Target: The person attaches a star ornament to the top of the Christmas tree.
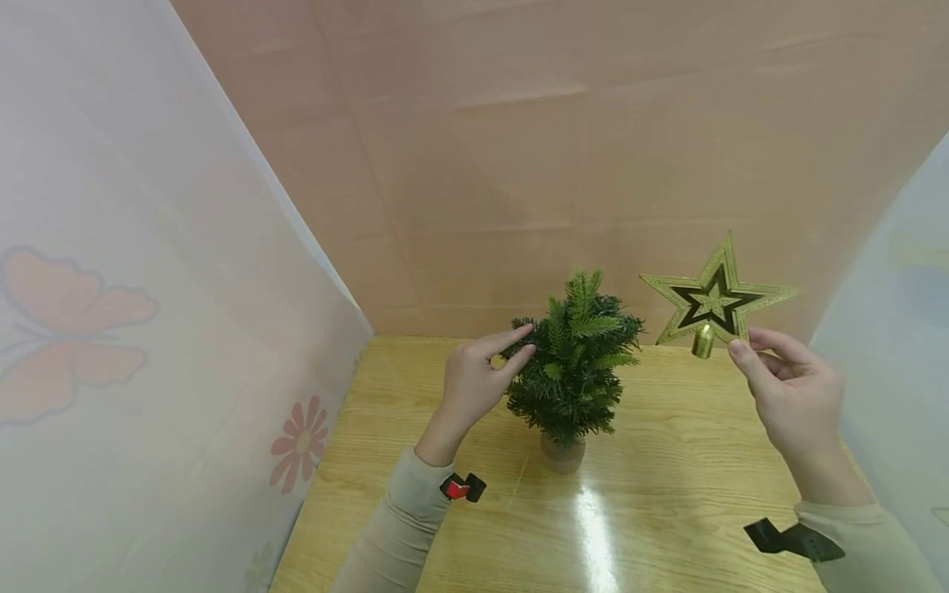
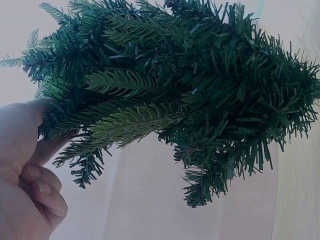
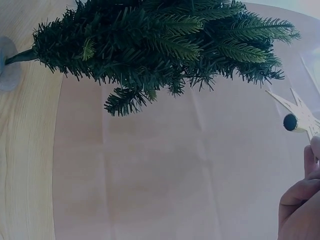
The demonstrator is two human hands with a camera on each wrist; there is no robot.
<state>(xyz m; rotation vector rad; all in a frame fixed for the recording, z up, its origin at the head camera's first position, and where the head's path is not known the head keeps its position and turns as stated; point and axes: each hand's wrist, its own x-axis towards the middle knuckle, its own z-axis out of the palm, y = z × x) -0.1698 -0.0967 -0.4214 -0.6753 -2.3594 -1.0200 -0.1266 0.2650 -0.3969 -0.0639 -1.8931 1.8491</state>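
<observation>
A small green artificial tree (image 1: 571,362) stands upright on a round base (image 1: 562,455). At its upper left side, my left hand (image 1: 474,375) pinches a branch between thumb and fingers; in the left wrist view the fingertips of that hand (image 2: 30,165) go in among the needles of the tree (image 2: 200,85). My right hand (image 1: 801,399) pinches a gold star (image 1: 714,301) by a lower point, to the right of the tree and apart from it. The right wrist view shows the star's hollow round socket (image 3: 290,122) beyond the tip of the tree (image 3: 150,45).
The tree's base rests on a light wooden table (image 1: 652,494) with a bright glare streak. Behind it hangs a pinkish-brown cloth backdrop (image 1: 474,165). A pale cloth with butterfly and flower prints (image 1: 148,206) is at the left; another pale cloth (image 1: 897,329) is at the right.
</observation>
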